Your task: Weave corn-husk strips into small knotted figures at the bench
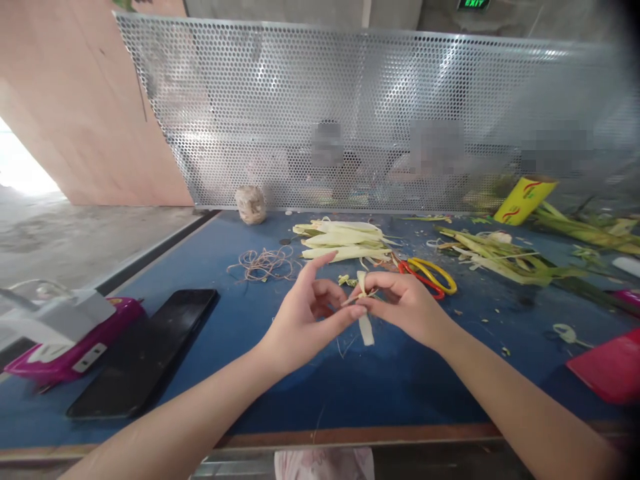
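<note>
Over the blue table [380,387] my left hand [305,320] and my right hand [400,303] meet around a pale leaf strip [365,320]. The strip is wound round a finger of the right hand, and its loose end hangs down towards the table. The right fingers are curled on it. My left thumb and a fingertip pinch the strip where the hands touch, while the left index finger points up. Just beyond the hands lie scissors [430,275] with red and yellow handles.
A pile of pale leaf strips [345,243], a tangle of brown string [265,265], a string ball [251,204], green leaves [505,257], a yellow cup [524,200]. At the left a black phone [150,347] and a magenta device [65,337]. A red object [607,367] at right. People sit behind a perforated metal screen [350,113].
</note>
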Available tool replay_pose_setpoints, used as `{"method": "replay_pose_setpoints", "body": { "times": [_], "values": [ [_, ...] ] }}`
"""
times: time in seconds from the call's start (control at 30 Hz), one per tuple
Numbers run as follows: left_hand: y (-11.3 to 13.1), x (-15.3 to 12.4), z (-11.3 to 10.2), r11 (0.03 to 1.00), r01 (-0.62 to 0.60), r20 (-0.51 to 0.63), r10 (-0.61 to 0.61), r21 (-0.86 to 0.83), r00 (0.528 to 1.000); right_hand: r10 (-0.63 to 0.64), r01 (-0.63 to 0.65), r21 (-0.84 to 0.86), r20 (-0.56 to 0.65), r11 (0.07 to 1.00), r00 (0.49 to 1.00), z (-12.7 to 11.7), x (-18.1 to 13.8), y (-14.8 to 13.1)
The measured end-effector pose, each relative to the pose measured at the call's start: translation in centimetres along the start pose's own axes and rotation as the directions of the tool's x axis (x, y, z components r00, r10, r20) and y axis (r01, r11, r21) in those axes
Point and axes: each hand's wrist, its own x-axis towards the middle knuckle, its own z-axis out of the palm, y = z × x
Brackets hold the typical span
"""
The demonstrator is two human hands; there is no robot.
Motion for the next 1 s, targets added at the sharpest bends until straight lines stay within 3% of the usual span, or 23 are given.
{"method": "replay_pose_setpoints", "body": {
  "times": [0.13,0.3,0.6,0.7,0.87,1.0],
  "values": [
    [0.14,-0.05,-0.29,0.985,-0.057,0.018,0.055,0.163,0.998,-0.019,0.02,-0.044,0.007,0.999,1.0,0.19,-0.06,0.02],
    [0.06,-0.62,-0.67,0.874,-0.194,0.142,0.145,0.446,0.979,-0.053,0.054,-0.084,0.008,0.995,0.999,0.24,-0.08,0.03],
    [0.19,-0.48,-0.4,0.989,-0.123,0.158,0.109,0.077,0.981,-0.034,0.036,0.064,-0.03,0.997,0.999,0.65,-0.07,0.37],
    [0.09,-0.43,-0.44,0.995,-0.095,0.147,0.091,0.023,0.985,-0.012,0.015,0.077,-0.045,0.997,0.999,0.6,0.01,0.45],
    [0.05,-0.4,-0.61,0.993,-0.12,0.089,0.119,0.012,0.989,0.061,-0.067,0.115,0.057,0.991,0.997,-0.05,0.14,0.44],
    [-0.06,-0.25,-0.82,0.993,-0.121,0.048,0.12,-0.002,0.992,0.013,-0.014,0.018,0.062,1.0,0.998,-0.32,-0.01,0.21]
  ]
}}
